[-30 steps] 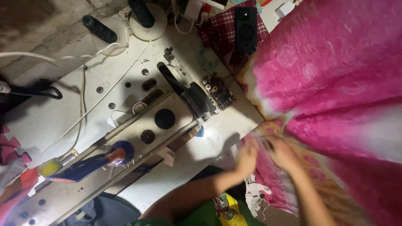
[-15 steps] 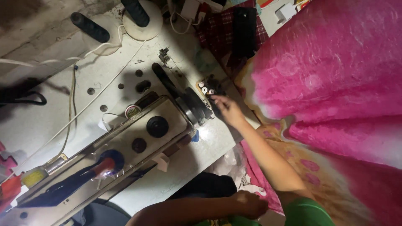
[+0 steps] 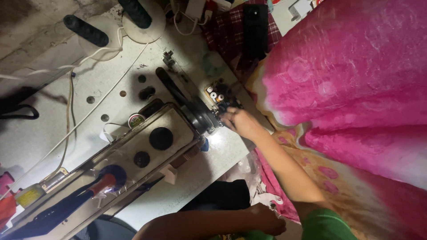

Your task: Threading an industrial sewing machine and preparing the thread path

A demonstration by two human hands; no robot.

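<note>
Reaching to the tabletop's (image 3: 53, 133) right edge, the right hand (image 3: 238, 121) grips the sewing machine's handwheel (image 3: 198, 116), as before. The left hand (image 3: 267, 218) stays closed near the front edge, beside pink fabric (image 3: 351, 80).

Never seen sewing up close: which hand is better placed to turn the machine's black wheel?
Right, probably. The right hand reaches out beside the black handwheel of the sewing machine, fingertips at or near it. The left hand sits back near the body, well away from it.
</note>
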